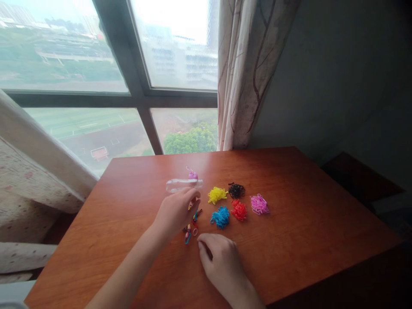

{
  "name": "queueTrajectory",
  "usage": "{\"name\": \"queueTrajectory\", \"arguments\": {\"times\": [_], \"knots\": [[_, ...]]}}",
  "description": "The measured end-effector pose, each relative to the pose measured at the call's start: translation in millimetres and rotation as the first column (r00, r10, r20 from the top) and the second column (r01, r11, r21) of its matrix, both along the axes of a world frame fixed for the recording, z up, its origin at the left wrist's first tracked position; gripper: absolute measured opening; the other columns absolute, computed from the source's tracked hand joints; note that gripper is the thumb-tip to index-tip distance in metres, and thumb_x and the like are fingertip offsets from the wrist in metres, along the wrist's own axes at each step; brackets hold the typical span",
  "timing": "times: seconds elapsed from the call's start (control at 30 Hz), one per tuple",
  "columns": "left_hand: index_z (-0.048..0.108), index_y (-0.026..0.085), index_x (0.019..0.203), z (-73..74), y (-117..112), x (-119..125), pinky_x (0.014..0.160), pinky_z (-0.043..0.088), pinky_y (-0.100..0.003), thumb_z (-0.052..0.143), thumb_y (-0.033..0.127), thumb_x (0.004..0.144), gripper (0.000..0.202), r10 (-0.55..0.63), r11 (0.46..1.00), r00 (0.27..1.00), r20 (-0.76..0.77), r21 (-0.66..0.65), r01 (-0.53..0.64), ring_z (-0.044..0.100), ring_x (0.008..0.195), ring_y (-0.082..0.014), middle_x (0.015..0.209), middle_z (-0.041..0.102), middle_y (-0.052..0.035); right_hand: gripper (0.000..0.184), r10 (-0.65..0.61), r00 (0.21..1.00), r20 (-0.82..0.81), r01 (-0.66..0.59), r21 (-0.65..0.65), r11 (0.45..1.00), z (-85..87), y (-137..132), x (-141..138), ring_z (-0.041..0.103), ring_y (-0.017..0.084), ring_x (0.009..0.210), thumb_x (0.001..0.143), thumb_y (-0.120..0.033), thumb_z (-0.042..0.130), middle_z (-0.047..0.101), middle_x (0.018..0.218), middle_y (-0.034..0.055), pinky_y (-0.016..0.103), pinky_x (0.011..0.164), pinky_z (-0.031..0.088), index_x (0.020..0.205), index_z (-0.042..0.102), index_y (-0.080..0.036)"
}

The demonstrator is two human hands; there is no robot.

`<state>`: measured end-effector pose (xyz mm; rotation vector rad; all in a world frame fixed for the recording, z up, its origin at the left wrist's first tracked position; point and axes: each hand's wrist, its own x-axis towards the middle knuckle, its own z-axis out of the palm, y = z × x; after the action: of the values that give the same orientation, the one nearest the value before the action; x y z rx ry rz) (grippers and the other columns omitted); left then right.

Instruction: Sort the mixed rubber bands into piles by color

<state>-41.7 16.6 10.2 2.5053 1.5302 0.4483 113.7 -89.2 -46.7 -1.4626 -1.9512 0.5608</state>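
A small mixed group of coloured rubber bands (187,235) lies on the table, partly covered by my left hand (177,209). That hand hovers over the group, thumb and forefinger curved with a gap between them. Just right of the group is my right hand (222,257), its thumb and forefinger tips brought together low over the wood; whether a band is between them is too small to tell. Beyond the hands sit piles of single-colour bands: yellow (217,195), black (236,190), red (239,210), blue (220,217) and pink (259,204).
A clear plastic piece (180,185) lies beyond my left hand, with a small purple object (193,175) with a loop behind it. The brown wooden table (302,223) reaches to the window (183,128). Curtains (240,86) hang on both sides.
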Motion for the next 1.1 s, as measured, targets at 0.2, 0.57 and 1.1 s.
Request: {"name": "queueTrajectory", "arguments": {"times": [0.2, 0.57, 1.1], "knots": [[0.059, 0.022, 0.081, 0.4, -31.2, -30.3, 0.057, 0.04, -0.022, 0.049, 0.033, 0.089, 0.017, 0.123, 0.99, 0.988, 0.098, -0.087, -0.114, 0.059, 0.061, -0.0127, 0.074, 0.067, 0.0024, 0.02, -0.021, 0.996, 0.082, 0.024, -0.031, 0.999, 5.1, 2.2, -2.8, 0.065, 0.015, 0.071, 0.088, -0.01, 0.05, 0.071, 0.078, -0.0011, 0.023, 0.063, 0.036, 0.085, 0.065, -0.023], [0.062, 0.022, 0.088, -31.8, -58.0, -51.0, 0.067, 0.046, -0.024, 0.046, 0.029, 0.091, 0.017, 0.171, 0.975, 0.97, 0.171, -0.172, -0.141, 0.063, 0.069, -0.0141, 0.08, 0.069, 0.0014, 0.012, -0.083, 0.98, 0.182, 0.098, -0.074, 0.992, 9.6, 11.5, -9.0, 0.066, 0.016, 0.066, 0.088, -0.014, 0.06, 0.071, 0.076, -0.0026, 0.026, 0.057, 0.03, 0.093, 0.065, -0.025], [0.065, 0.025, 0.085, -27.0, -59.5, -49.9, 0.062, 0.043, -0.023, 0.051, 0.024, 0.083, 0.014, 0.157, 0.978, 0.977, 0.142, -0.157, -0.134, 0.062, 0.065, -0.0141, 0.076, 0.069, 0.0027, 0.008, -0.088, 0.978, 0.187, 0.093, -0.018, 0.995, 6.5, 17.3, -14.0, 0.066, 0.014, 0.065, 0.089, -0.017, 0.061, 0.07, 0.073, -0.0025, 0.023, 0.057, 0.031, 0.085, 0.063, -0.023]]}}
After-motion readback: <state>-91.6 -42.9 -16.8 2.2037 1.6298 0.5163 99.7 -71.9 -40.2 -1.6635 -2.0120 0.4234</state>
